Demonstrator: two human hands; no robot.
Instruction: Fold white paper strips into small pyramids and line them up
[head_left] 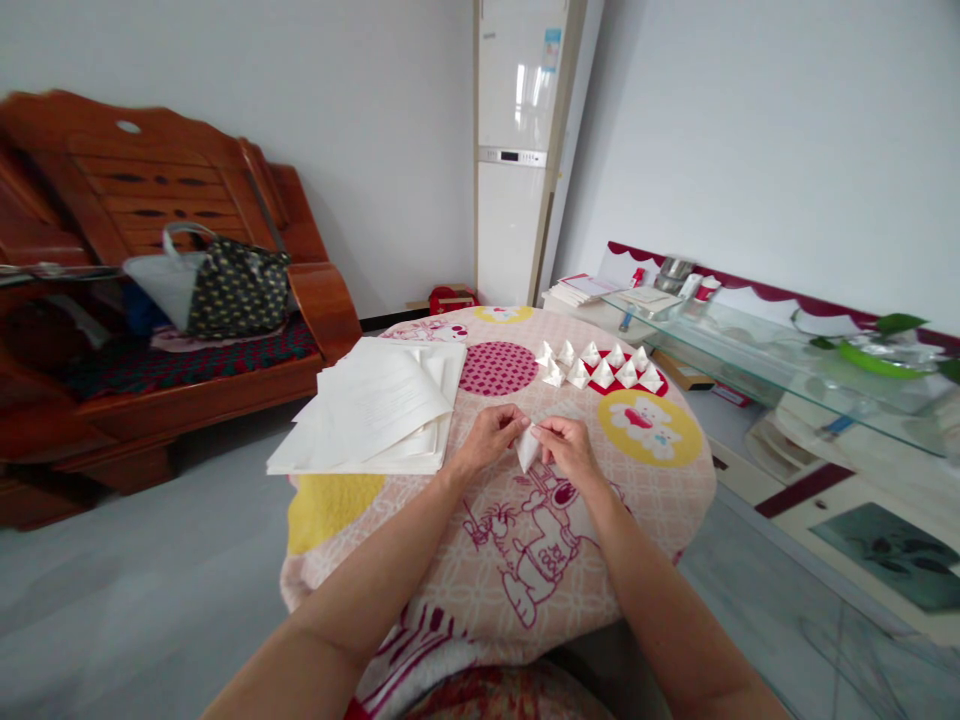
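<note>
A small piece of folded white paper is held between my two hands above the patterned tablecloth, one corner pointing toward me. My left hand pinches its left edge. On the other side, the fingertips of my right hand close on its right edge. Beyond my hands, to the right, several folded paper shapes with pointed tips stand in two rows. To the left lies a stack of white paper sheets, the top ones askew.
The round table wears a pink cloth with cartoon prints. At right stands a glass-shelved cabinet with a green dish on top. A wooden sofa with a dark patterned bag is at left; a tall white air conditioner stands behind.
</note>
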